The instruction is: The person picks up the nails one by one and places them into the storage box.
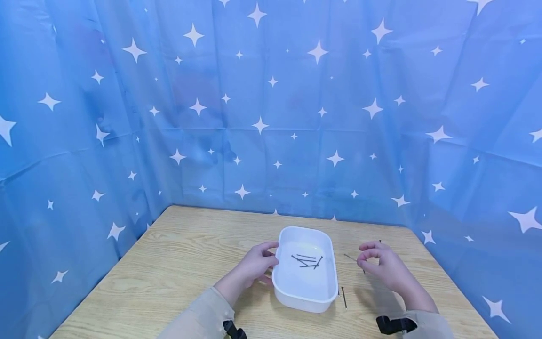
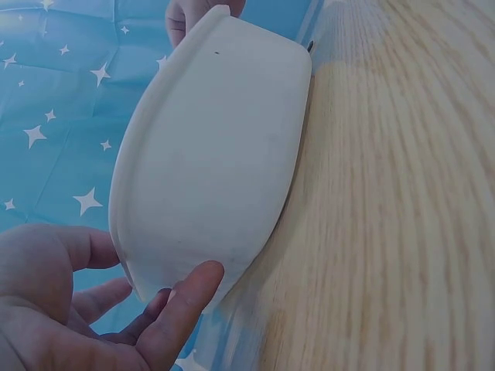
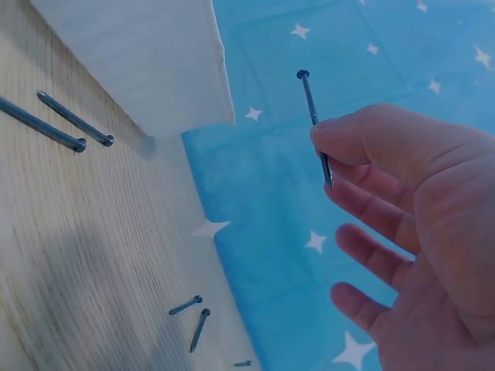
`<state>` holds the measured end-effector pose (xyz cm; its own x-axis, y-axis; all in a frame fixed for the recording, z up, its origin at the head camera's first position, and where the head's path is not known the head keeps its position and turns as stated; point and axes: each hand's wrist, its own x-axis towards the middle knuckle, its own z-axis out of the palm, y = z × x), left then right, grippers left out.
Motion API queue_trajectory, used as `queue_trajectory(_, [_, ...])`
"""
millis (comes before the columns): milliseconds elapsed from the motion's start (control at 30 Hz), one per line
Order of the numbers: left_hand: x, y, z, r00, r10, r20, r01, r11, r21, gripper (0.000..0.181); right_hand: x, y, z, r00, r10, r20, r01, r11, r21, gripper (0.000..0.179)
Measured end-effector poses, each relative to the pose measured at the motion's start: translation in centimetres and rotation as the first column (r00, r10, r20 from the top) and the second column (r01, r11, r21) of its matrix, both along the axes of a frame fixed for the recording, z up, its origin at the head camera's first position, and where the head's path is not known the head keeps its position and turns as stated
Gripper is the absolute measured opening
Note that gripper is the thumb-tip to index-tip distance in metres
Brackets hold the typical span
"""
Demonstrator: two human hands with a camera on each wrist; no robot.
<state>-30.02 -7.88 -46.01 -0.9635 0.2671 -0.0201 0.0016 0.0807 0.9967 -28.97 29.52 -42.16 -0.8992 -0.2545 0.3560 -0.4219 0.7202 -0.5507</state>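
Observation:
A white plastic tray [image 1: 305, 301] stands on the table, with several dark nails [image 1: 307, 260] lying on its bottom. My left hand [image 1: 255, 263] is at its left side. Lightly bent fingers touch the rim and outer wall, as the left wrist view shows of the tray [image 2: 209, 147]. To the right of the tray, my right hand [image 1: 387, 266] pinches one nail [image 3: 309, 97] between thumb and fingertips, above the table. The other fingers of that right hand [image 3: 418, 209] are spread loosely. In the right wrist view the nail's head points up.
Two loose nails [image 3: 73, 120] lie on the table close by the tray's right side. More nails [image 3: 199, 331] lie farther off, near my right hand in the head view. The wooden table [image 1: 169, 263] is backed by a blue curtain [image 1: 271, 103] with white stars.

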Motion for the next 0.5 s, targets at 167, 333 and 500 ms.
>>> queue_trajectory(167, [-0.06,-0.01,-0.01,1.0,-0.005,0.007,0.005,1.0,0.004,0.064,0.11,-0.07,0.05,1.0,0.002,0.007,-0.002,1.0,0.002,0.006])
queue_trajectory(333, [-0.17,-0.08,-0.08,1.0,-0.009,0.019,0.009,1.0,-0.001,0.063,0.12,-0.2,0.09,1.0,-0.003,0.019,0.002,1.0,0.011,0.006])
queue_trajectory(500, [-0.19,-0.08,-0.06,1.0,-0.009,0.014,0.009,1.0,-0.001,0.064,-0.09,-0.54,0.36,1.0,0.017,0.0,-0.017,1.0,0.006,0.007])
